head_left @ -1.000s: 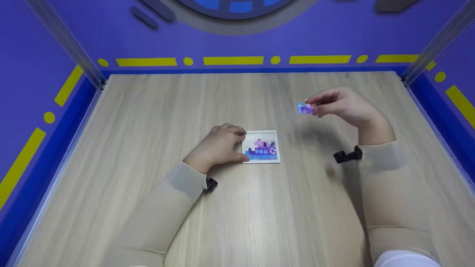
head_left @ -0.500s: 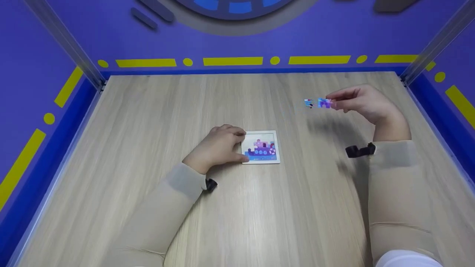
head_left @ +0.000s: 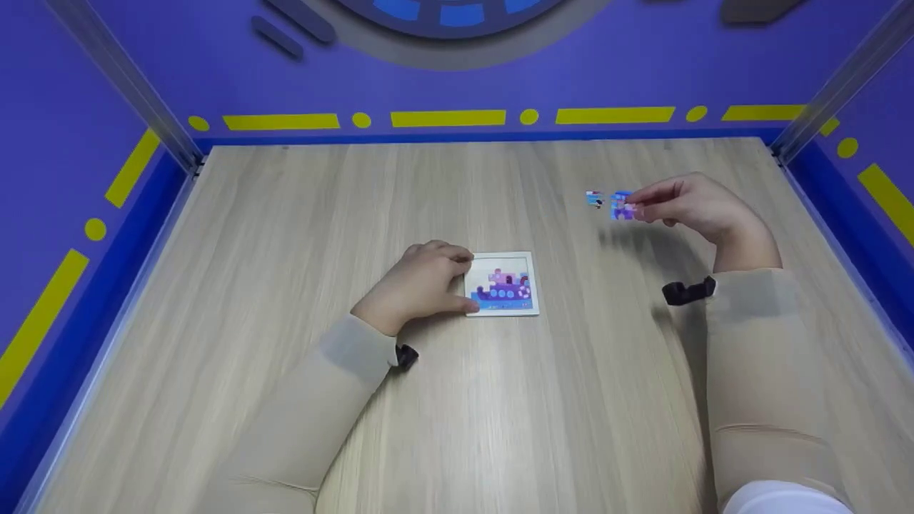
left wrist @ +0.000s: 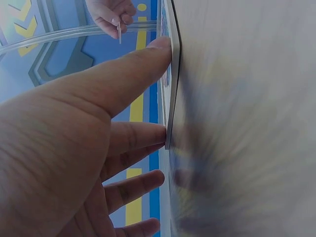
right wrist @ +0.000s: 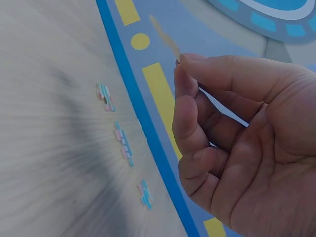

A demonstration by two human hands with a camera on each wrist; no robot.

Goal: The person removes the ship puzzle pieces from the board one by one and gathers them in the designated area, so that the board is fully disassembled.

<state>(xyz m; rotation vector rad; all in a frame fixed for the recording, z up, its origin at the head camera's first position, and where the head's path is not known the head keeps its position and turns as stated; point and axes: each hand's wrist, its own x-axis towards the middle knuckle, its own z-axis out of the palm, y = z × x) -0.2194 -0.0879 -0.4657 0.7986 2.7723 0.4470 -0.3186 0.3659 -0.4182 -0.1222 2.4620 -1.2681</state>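
Note:
My left hand [head_left: 421,280] rests at the left side of a white-framed jigsaw puzzle [head_left: 534,285] showing a purple boat on blue water. In the left wrist view its thumb [left wrist: 140,69] presses on the frame's edge, and a fairly straight finger touches near the corner. Up at the right, my right hand [head_left: 703,207] pinches a purple and blue puzzle piece [head_left: 623,213] between thumb and fingertips, held above the table. The right wrist view shows this piece [right wrist: 165,37] nearly edge-on, its picture turned away.
Loose puzzle pieces [head_left: 594,198] lie on the wooden table [head_left: 321,214] beyond the frame, partly covered by the right hand and its piece. From the right wrist they appear as three small groups [right wrist: 123,144]. Purple-blue panels [head_left: 457,93] wall the table at back and sides.
My right hand has moved right with the pinched piece, then slightly back toward me, uncovering loose pieces on the table. The left hand and puzzle frame have stayed in place.

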